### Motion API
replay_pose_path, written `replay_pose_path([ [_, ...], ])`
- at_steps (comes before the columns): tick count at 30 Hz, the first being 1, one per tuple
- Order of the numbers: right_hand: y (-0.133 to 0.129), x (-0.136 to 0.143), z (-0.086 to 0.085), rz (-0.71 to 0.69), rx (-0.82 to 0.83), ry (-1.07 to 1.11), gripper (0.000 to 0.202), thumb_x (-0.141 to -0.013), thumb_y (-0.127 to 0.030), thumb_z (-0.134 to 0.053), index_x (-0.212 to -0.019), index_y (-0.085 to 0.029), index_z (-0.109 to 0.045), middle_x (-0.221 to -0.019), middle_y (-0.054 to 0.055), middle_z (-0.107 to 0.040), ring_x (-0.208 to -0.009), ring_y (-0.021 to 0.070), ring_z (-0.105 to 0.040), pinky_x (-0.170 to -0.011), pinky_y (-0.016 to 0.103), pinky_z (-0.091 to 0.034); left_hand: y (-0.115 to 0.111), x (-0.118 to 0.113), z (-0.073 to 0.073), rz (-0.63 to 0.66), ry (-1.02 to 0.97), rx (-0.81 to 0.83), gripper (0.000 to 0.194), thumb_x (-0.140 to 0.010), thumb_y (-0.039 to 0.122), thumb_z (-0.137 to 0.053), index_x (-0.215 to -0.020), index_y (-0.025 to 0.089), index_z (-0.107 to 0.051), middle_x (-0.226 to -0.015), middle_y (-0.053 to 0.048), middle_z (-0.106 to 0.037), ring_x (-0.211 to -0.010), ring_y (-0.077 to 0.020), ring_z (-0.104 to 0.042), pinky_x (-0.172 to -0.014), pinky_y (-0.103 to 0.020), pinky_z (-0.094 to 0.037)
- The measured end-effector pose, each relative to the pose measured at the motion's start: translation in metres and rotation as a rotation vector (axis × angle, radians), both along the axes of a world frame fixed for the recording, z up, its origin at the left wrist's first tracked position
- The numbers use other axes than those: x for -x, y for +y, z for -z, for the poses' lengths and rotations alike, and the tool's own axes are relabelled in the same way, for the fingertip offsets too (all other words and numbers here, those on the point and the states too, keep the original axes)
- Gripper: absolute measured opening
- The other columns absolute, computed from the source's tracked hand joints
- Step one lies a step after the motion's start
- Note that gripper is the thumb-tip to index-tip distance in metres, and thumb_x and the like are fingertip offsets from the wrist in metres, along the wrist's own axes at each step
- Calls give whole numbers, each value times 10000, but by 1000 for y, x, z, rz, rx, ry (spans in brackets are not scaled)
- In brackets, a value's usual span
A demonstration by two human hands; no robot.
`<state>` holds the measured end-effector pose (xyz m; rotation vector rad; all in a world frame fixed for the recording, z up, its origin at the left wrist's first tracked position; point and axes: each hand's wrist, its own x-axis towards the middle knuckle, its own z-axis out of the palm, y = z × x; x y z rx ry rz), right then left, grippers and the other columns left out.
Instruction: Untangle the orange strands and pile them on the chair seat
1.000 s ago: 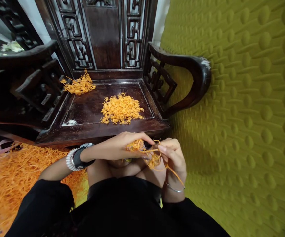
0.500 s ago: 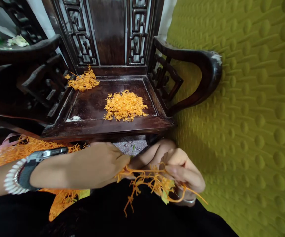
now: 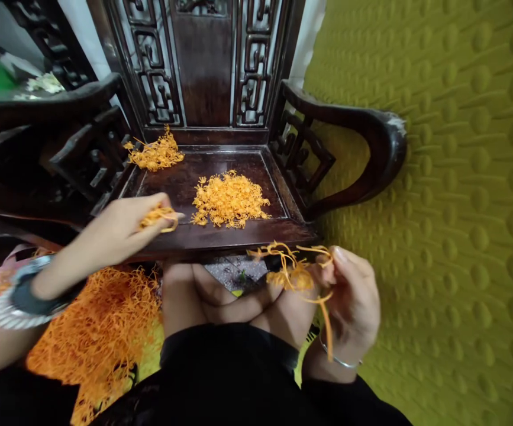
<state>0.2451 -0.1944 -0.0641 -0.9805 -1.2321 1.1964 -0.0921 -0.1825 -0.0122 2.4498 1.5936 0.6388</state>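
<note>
1. The left hand (image 3: 118,231) is clenched around a small tuft of orange strands (image 3: 158,216), held over the front left of the wooden chair seat (image 3: 171,183).
2. The right hand (image 3: 354,296) pinches a tangled bunch of orange strands (image 3: 296,272) above the knees.
3. Two orange piles lie on the seat: a center pile (image 3: 229,198) and a back-corner pile (image 3: 156,154).
4. One large heap of strands (image 3: 96,325) lies on the floor at left.

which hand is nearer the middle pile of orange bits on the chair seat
Left. The left hand, pinching a small orange clump, sits just left of the middle pile at the seat's front edge. The right hand, holding orange strands, is lower right, off the chair.
</note>
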Motion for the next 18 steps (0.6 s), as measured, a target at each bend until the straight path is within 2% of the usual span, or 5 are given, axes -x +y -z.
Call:
replay_pose_path([
  [4, 12, 18, 3, -26, -51, 42, 244, -887, -400, -577, -894, -197, -713, -542, -58, -285, -480, 87, -216, -455, 256, -168, 23, -42, 15, 81, 50, -10, 252, -955, 392, -407, -864, 166, -473, -735, -10, -586, -643, -130, -533, -610, -249, -387],
  [8, 10, 47, 5, -129, -60, -7, 368, -847, -351, -639, -1194, -235, -597, -635, -61, -363, -510, 83, -262, -462, 237, -204, 21, -73, 20, 219, 73, -107, 157, -945, 260, -379, -896, 154, -485, -777, -46, -606, -695, -161, -571, -625, -268, -411],
  [13, 6, 69, 8, -208, -150, -194, 261, -745, -275, -750, -865, -195, -532, -636, -80, -361, -516, 65, -257, -469, 219, -210, 8, -94, 28, 354, 111, -53, 120, -908, 189, -407, -870, 144, -511, -765, -46, -588, -639, -146, -552, -569, -253, -410],
  [16, 5, 66, 7, -312, -249, -420, 248, -831, -257, -665, -724, -194, -451, -617, -69, -360, -529, 74, -304, -496, 220, -242, 1, -92, 32, 379, 206, 0, 136, -909, 200, -431, -910, 138, -551, -818, -65, -615, -662, -156, -562, -561, -261, -397],
  [18, 6, 60, 6, -416, -323, -547, 242, -895, -248, -582, -696, -188, -459, -609, -58, -394, -536, 80, -353, -520, 226, -262, -4, -87, 31, 488, 274, 43, 178, -905, 138, -408, -881, 153, -584, -795, -57, -628, -660, -159, -564, -553, -270, -374],
])
